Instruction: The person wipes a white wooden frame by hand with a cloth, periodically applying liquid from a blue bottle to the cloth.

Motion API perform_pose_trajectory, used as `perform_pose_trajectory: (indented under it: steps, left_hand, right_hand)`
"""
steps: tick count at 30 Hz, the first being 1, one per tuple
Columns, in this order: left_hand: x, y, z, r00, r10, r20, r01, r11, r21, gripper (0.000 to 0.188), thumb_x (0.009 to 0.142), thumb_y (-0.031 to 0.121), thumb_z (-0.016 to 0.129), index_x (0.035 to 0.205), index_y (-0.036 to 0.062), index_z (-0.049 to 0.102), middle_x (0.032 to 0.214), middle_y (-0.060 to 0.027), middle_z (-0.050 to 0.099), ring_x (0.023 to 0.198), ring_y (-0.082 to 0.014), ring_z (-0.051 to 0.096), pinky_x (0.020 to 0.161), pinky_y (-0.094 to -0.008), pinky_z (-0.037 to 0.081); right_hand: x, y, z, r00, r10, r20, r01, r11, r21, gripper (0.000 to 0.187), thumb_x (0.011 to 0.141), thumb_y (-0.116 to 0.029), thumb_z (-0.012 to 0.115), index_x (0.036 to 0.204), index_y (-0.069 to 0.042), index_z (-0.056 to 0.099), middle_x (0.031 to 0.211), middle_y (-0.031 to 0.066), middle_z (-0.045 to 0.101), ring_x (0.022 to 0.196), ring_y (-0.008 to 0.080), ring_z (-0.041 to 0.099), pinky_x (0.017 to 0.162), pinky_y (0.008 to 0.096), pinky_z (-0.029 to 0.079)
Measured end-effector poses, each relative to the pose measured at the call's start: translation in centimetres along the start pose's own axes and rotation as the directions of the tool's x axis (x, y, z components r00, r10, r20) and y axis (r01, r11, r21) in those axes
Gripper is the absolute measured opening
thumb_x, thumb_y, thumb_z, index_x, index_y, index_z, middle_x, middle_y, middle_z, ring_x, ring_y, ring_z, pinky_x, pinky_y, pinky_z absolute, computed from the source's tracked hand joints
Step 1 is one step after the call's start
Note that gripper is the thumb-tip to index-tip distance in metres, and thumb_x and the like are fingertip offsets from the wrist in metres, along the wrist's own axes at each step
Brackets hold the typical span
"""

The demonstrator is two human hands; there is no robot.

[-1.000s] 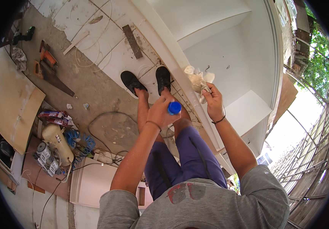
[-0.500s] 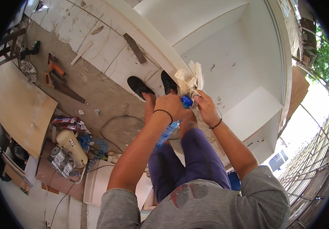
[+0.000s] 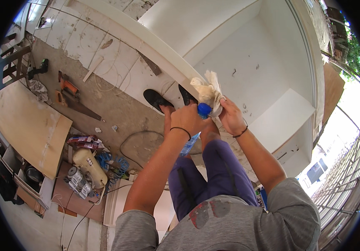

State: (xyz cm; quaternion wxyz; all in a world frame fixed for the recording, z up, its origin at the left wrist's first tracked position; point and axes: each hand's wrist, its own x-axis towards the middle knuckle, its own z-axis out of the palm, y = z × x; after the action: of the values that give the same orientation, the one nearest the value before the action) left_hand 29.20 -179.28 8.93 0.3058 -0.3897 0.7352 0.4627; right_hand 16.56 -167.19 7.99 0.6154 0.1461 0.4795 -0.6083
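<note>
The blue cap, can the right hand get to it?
Probably yes: the right hand is close to the cap, which sticks out of the left hand, though the cloth it holds might get in the way.

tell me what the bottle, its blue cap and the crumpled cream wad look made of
The bottle looks like thin, glossy plastic: it is see-through, with bluish tints and pale glints. The blue cap is probably smooth moulded plastic, opaque and strongly coloured. The cream wad seems to be soft, matt fabric, bunched in loose folds, though thin paper can't be ruled out.
</note>
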Motion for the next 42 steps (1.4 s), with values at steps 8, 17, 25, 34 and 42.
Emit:
perform_pose_trajectory:
  steps: [8, 17, 25, 34, 42]
  left_hand:
    - [-4.2, -6.2, 8.5, 0.851, 0.003, -0.524, -0.175, 0.944, -0.279, 0.050, 0.066, 0.031, 0.084, 0.105, 0.0078, 0.063, 0.112, -0.0145, 0.062, 0.101, -0.0328, 0.063, 0.084, -0.0419, 0.052]
    - [-9.9, -14.3, 20.0, 0.893, -0.063, -0.446, -0.118, 0.923, -0.366, 0.064, 0.073, 0.036, 0.081, 0.126, 0.0108, 0.057, 0.132, -0.0203, 0.054, 0.123, -0.0398, 0.051, 0.100, -0.0449, 0.044]
    - [-8.5, -12.4, 19.6, 0.916, -0.219, -0.335, 0.079, 0.920, -0.385, 0.069, 0.076, 0.041, 0.078, 0.133, 0.0142, 0.051, 0.135, -0.0187, 0.054, 0.122, -0.0389, 0.053, 0.097, -0.0454, 0.046]
    - [-8.3, -12.2, 19.3, 0.936, -0.227, -0.269, 0.103, 0.908, -0.406, 0.067, 0.077, 0.042, 0.077, 0.132, 0.0140, 0.052, 0.132, -0.0163, 0.056, 0.118, -0.0345, 0.057, 0.095, -0.0425, 0.049]
    - [-8.0, -12.4, 18.9, 0.924, -0.237, -0.301, 0.091, 0.899, -0.428, 0.064, 0.076, 0.041, 0.076, 0.130, 0.0135, 0.053, 0.131, -0.0118, 0.056, 0.119, -0.0318, 0.055, 0.095, -0.0417, 0.048]
  right_hand:
    - [-0.6, -2.2, -1.2, 0.839, -0.526, -0.139, 0.283, 0.640, -0.714, 0.036, 0.100, -0.019, 0.047, 0.127, 0.005, 0.055, 0.121, 0.0133, 0.061, 0.110, 0.0207, 0.059, 0.095, 0.0372, 0.046]
    - [12.9, 3.5, 1.0, 0.891, -0.118, 0.438, 0.261, -0.657, -0.708, 0.084, 0.087, -0.053, 0.055, 0.148, -0.002, 0.029, 0.158, 0.0171, 0.021, 0.146, 0.0376, 0.016, 0.113, 0.0625, 0.017]
    - [7.6, 3.4, -5.0, 0.938, 0.067, 0.341, 0.276, -0.741, -0.612, 0.090, 0.085, -0.058, 0.055, 0.151, -0.004, 0.026, 0.158, 0.0166, 0.022, 0.148, 0.0374, 0.013, 0.111, 0.0673, 0.014]
    - [14.9, 3.0, 2.6, 0.831, -0.109, 0.546, 0.308, -0.727, -0.614, 0.092, 0.085, -0.057, 0.057, 0.151, -0.003, 0.024, 0.158, 0.0177, 0.019, 0.145, 0.0418, 0.015, 0.110, 0.0666, 0.018]
    - [12.2, 3.1, -0.8, 0.866, -0.011, 0.500, 0.320, -0.756, -0.571, 0.096, 0.081, -0.057, 0.062, 0.151, -0.003, 0.025, 0.160, 0.0156, 0.017, 0.147, 0.0375, 0.013, 0.109, 0.0672, 0.018]
